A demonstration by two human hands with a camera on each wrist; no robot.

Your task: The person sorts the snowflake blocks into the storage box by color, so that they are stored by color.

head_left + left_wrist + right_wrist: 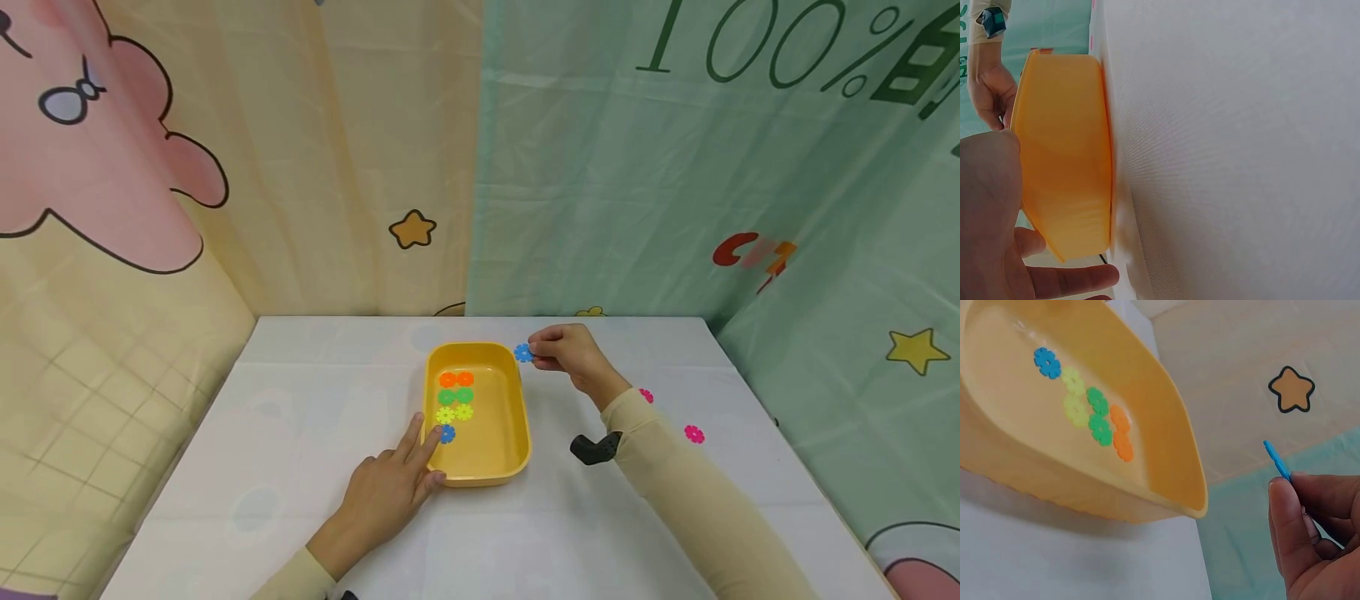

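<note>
A yellow tray (491,479) stands on the white table. Inside it, snowflake-shaped plastic discs lie in pairs: orange (457,379), green (456,396) and yellow (454,413), with a single blue disc (1047,363) in line with them. My left hand (390,492) rests against the tray's near-left rim, fingers spread and fairly straight, partly over the blue disc in the head view. Just beyond the tray's right rim, my right hand (573,354) pinches another blue disc (1277,460) between thumb and fingertips, held up in the air.
Two pink discs, one (694,434) in full view and one (647,396) partly covered by the right sleeve, lie on the table (300,467) at the right. Printed curtains (360,167) hang behind and beside the table. A black device (595,449) is on the right wrist.
</note>
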